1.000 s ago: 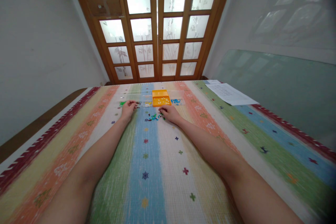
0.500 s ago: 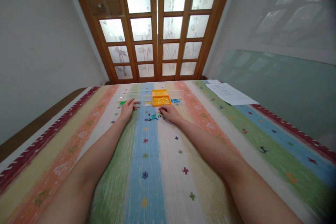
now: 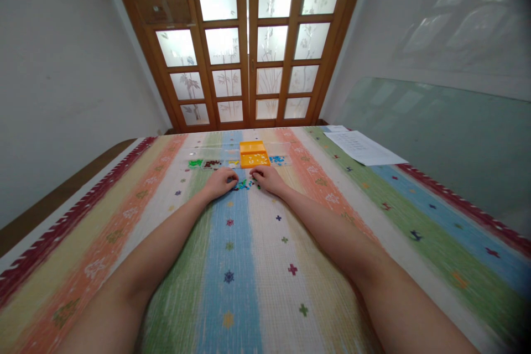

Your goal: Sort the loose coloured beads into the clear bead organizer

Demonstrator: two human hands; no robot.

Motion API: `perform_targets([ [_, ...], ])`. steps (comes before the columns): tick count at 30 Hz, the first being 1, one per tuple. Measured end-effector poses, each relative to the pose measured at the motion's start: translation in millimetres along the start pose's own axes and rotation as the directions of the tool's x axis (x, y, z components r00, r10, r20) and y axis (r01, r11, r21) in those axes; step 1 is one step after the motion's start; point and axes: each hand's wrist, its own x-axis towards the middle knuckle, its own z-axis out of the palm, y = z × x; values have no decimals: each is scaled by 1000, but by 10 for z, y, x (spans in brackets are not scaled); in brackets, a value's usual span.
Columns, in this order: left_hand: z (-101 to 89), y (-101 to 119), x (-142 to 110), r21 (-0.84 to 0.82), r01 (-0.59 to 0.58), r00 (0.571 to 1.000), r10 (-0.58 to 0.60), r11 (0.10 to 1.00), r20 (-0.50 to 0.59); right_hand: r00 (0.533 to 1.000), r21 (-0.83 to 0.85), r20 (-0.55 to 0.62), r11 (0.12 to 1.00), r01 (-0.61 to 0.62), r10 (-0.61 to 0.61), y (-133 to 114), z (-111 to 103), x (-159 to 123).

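A small loose pile of mixed pieces (image 3: 243,185), blue, green and dark, lies on the striped cloth between my hands. My left hand (image 3: 220,183) is at the pile's left edge, fingers curled together; anything in them is too small to make out. On the right side, my right hand (image 3: 269,180) has thumb and fingers pinched, and their contents cannot be made out either. Just beyond my hands stands an open orange box (image 3: 253,147) with white pieces in its near half. Left of it, clear containers hold green pieces (image 3: 196,163), dark red-brown pieces (image 3: 213,164) and yellow pieces (image 3: 234,162).
Blue pieces (image 3: 276,160) sit in a clear container right of the orange box. Printed paper sheets (image 3: 363,147) lie at the table's far right. The striped tablecloth (image 3: 265,265) covers the table, with wooden glass-paned doors (image 3: 254,66) behind it.
My left hand has moved right and nearer, from the clear containers to the pile, and its fingers have curled in. The dark red-brown pieces now show. My right hand stays nearly still.
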Motion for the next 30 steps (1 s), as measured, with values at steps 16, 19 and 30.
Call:
perform_targets([
  [16, 70, 39, 3, -2, 3, 1000, -3, 1000, -23, 1000, -7, 13, 1000, -1, 1, 11, 9, 11],
  [19, 60, 28, 3, -48, 50, 996, -54, 998, -73, 1000, -4, 12, 1000, 0, 0, 0, 3, 4],
  [30, -94, -398, 68, -650, 264, 821, -520, 713, -236, 1000, -32, 29, 999, -6, 7, 31, 13, 13],
])
